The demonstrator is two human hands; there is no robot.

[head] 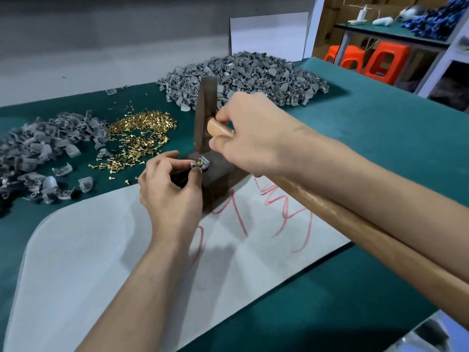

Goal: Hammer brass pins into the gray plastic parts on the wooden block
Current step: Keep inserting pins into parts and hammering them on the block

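The green-covered table (380, 128) carries a white sheet scrawled in red (101, 250) under both wrists. No bin or tray shows. Stock lies loose: a large heap of gray plastic parts (241, 74) beyond the grip, with a smaller gray heap (38, 148) and scattered brass pins (137, 133) to its left, likely kept within reach. The right hand (253, 133) clenches the wooden-handled hammer (204, 115) close under its dark head, probably for short taps. Just below, on the dark wooden block (218, 184), the left hand (170, 189) pinches a small gray plastic part (204, 165), steadying its upright brass pin (199, 161).
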